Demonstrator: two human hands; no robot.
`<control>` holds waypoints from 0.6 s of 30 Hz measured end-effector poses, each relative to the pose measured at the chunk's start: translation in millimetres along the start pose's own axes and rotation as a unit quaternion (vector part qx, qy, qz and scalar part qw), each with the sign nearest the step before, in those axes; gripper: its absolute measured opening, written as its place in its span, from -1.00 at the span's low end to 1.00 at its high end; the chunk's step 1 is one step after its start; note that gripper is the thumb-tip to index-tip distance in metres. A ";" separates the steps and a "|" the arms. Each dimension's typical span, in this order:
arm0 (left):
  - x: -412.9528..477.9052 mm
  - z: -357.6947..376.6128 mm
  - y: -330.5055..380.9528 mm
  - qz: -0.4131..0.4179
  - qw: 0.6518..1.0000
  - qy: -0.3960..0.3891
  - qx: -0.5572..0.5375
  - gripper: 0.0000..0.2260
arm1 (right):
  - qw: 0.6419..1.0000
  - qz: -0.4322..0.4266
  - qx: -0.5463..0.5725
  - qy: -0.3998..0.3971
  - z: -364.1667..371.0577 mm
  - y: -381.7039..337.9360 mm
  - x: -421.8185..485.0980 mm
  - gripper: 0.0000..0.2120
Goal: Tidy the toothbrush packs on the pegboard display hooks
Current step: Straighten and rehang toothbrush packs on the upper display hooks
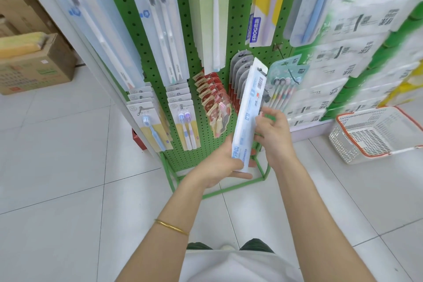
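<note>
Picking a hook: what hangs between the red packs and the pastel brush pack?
Head view: a row of grey packs, partly covered by the held white pack.

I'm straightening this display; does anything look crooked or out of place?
Yes: the white toothbrush pack leans diagonally before the pegboard, barcode side out, held by left hand and right hand rather than hanging straight.

The upper toothbrush packs (158,18) are cut off by the top edge, and the tissue packs (357,30) on the right are blurred. The held pack (248,117) hides part of the grey packs (238,75) behind it, and the left hand (217,163) covers part of its lower end.
</note>
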State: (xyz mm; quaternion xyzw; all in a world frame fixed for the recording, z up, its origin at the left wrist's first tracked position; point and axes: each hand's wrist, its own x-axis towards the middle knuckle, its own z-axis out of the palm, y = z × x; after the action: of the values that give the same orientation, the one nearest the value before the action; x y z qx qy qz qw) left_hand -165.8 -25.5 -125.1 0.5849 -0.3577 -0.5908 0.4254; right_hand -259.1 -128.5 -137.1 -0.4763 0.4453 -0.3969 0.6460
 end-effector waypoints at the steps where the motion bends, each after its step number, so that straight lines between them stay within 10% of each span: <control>1: 0.6 -1.0 -0.1 -0.006 1.000 0.000 -0.007 -0.46 | 1.000 -0.003 0.000 0.004 -0.1 -1.0 0.5 -0.81; 6: 7.9 -5.0 1.6 -0.049 0.997 0.043 0.029 -0.83 | 0.999 -0.024 -0.021 -0.025 -4.4 -7.4 1.0 -0.84; 18: 27.0 -20.9 55.3 0.139 0.960 0.242 -0.006 -0.84 | 0.976 -0.050 -0.036 -0.210 -14.7 -19.7 -5.1 -0.86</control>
State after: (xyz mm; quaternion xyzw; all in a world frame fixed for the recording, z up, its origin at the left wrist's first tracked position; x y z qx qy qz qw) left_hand -139.0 -69.9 -85.9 0.6524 -0.3186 -0.3692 0.5801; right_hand -276.4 -132.1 -119.2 -0.5938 0.2899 -0.3035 0.6865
